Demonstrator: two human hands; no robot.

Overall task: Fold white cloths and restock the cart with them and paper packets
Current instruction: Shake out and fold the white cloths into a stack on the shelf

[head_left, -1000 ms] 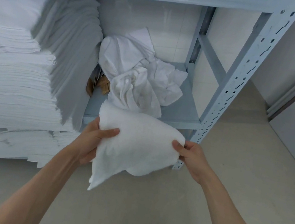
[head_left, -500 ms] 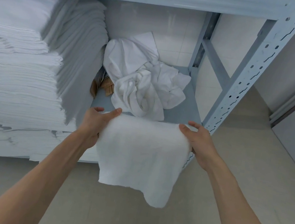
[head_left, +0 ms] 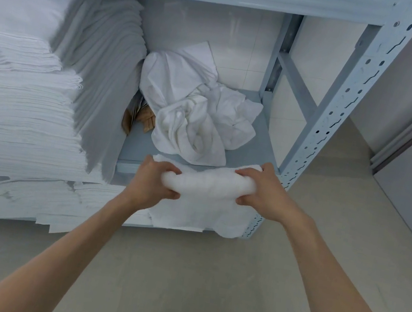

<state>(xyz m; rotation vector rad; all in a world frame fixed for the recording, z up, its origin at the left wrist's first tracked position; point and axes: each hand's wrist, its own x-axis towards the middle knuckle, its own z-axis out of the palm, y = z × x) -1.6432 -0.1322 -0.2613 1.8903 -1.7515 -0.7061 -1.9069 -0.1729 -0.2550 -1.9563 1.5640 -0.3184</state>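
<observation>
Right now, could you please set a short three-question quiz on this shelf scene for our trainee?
1. True or false: both hands grip the white cloth.
2. Where does the crumpled cloth pile lie? A) on the floor B) on the shelf, behind the held cloth C) on top of the folded stack
3. Fill in: the brown paper packets sit between the folded stack and the ____.

Key: 1 true, the left hand and right hand each hold one end. 2 B. 3 crumpled cloth pile.
</observation>
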